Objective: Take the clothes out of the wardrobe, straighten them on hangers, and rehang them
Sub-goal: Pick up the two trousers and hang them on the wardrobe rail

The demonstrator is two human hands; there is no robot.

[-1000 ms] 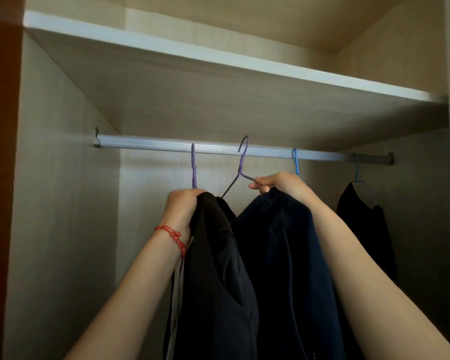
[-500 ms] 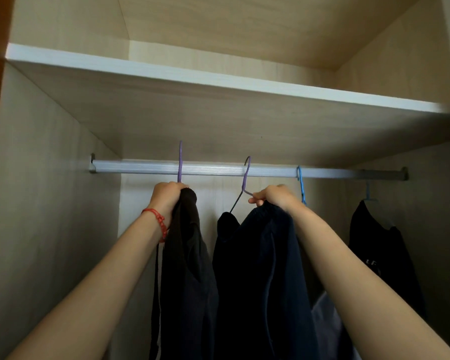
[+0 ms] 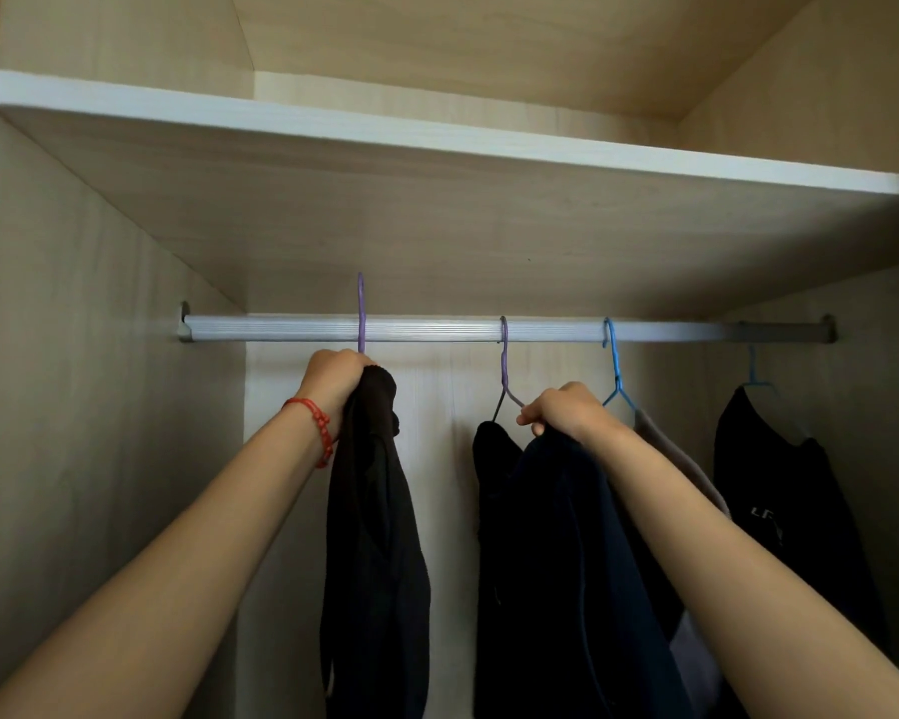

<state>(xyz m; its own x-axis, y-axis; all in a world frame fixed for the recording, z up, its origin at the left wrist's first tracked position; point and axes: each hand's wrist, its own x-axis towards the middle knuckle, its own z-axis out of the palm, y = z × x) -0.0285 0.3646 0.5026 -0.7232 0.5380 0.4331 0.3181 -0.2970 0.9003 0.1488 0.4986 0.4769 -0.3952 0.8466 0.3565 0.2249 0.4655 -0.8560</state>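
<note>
Inside the pale wood wardrobe [image 3: 100, 407], under its shelf [image 3: 437, 142], a metal rail [image 3: 437, 329] carries hangers. The left hand [image 3: 333, 378] clenches a black garment [image 3: 375, 537]; the right hand [image 3: 561, 412] curls round a navy garment [image 3: 567, 563] hanging there.
</note>
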